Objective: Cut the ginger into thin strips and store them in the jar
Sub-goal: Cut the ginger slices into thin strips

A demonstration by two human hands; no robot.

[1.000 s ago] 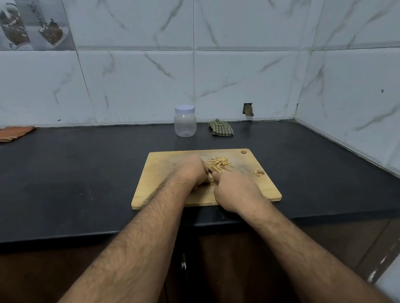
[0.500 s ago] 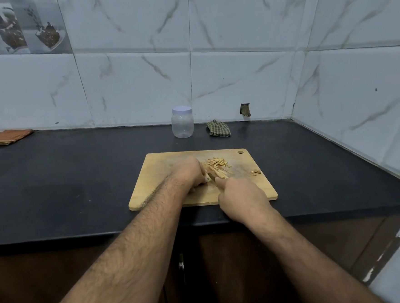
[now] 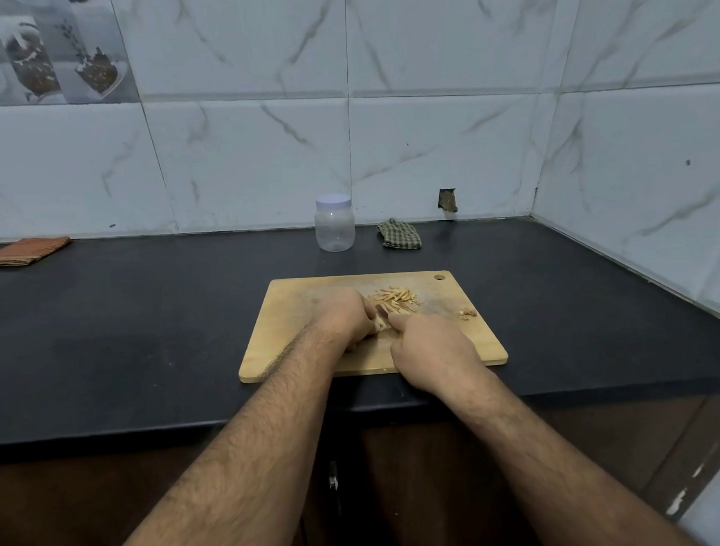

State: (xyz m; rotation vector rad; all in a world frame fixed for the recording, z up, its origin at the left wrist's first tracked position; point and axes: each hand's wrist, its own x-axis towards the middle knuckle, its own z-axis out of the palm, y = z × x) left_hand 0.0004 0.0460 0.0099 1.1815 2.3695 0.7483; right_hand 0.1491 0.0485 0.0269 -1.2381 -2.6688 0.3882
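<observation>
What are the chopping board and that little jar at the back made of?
Chopping board: looks like pale wood, matte, scuffed grey from cutting, with a hanging hole. Jar: probably clear plastic, see-through and slightly glossy; its white lid looks plastic too.

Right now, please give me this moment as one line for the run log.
stage: cutting | left hand: holds ginger piece | right hand: grips knife | ginger strips: piled on cutting board | jar: lidded, no strips inside

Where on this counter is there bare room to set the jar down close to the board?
Bare counter lies left of the cutting board, and between board and jar. The board's middle is crowded by both hands and ginger strips.
</observation>
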